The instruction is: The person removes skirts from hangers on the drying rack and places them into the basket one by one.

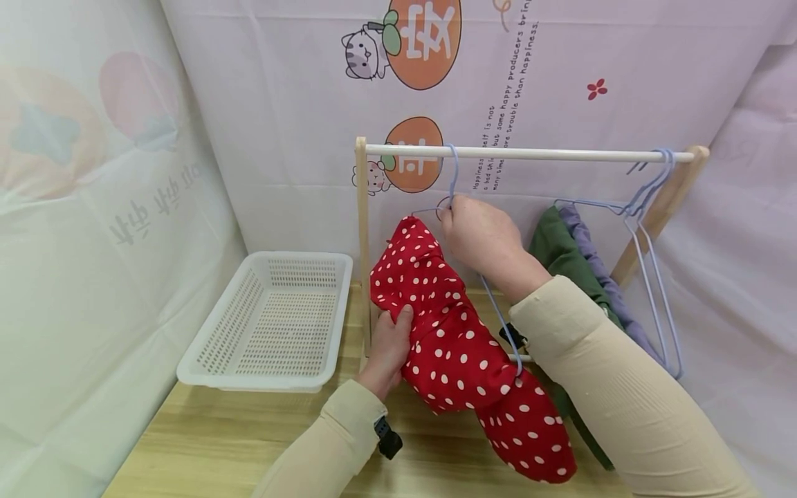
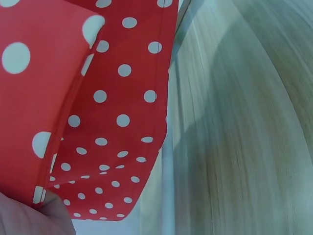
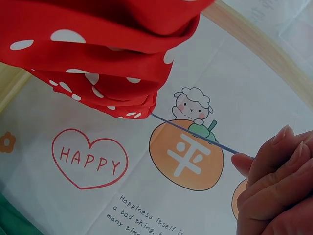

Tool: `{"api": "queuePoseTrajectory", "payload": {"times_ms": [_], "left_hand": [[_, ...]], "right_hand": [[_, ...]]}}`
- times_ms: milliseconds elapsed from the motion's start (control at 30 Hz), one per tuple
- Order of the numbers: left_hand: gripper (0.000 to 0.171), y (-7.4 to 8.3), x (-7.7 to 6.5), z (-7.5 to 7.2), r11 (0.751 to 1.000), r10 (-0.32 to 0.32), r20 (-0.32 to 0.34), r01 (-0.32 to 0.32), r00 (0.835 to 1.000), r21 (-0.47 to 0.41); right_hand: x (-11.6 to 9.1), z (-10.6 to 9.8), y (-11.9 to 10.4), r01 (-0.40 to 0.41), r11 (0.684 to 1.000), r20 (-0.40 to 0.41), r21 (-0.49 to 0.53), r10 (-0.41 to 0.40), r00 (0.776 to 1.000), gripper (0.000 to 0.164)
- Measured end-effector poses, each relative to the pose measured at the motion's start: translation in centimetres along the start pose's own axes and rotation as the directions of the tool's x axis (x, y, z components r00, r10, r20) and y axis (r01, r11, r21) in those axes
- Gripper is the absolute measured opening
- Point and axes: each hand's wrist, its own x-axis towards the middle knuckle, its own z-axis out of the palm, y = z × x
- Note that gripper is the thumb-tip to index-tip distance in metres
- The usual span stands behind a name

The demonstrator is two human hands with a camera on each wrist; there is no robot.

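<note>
A red cloth with white polka dots (image 1: 448, 332) hangs bunched and slanting below the rail, its lower end toward the front right; its garment kind cannot be told. My left hand (image 1: 391, 346) grips its left edge, and the left wrist view shows the thumb side of that hand (image 2: 34, 218) at a fold. The fingers of my right hand (image 1: 482, 232) are curled round a blue wire hanger (image 1: 453, 173) just below its hook, which sits over the white rail (image 1: 548, 153). One arm of the hanger runs into the cloth's upper end, as the right wrist view shows. The other arm's tip touches the cloth lower down.
A wooden rack (image 1: 362, 228) carries the rail. At its right end hang several blue hangers (image 1: 666, 169), with a green cloth (image 1: 557, 242) and a purple cloth (image 1: 591, 256). A white perforated basket (image 1: 261, 382) stands on the wooden table (image 1: 205, 436) at left. Printed fabric walls enclose the space.
</note>
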Motion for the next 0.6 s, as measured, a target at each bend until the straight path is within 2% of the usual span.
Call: {"api": "queuePoseTrajectory", "payload": {"times_ms": [133,400,600], "left_hand": [[0.037,0.2,-0.3,0.0,1.000,0.022,0.013,-0.023,1.000,0.020],[0.034,0.2,-0.6,0.7,0.986,0.105,0.042,-0.109,0.994,0.129],[0.033,0.6,-1.0,1.2,0.953,0.194,0.061,-0.202,0.979,0.224]], "right_hand": [[0.0,-0.1,0.1,-0.012,1.000,0.008,-0.004,0.012,1.000,0.026],[-0.1,-0.2,0.5,-0.016,1.000,0.013,-0.009,0.016,1.000,0.028],[-0.2,-0.3,0.7,-0.014,1.000,0.018,-0.011,0.015,1.000,0.030]]}}
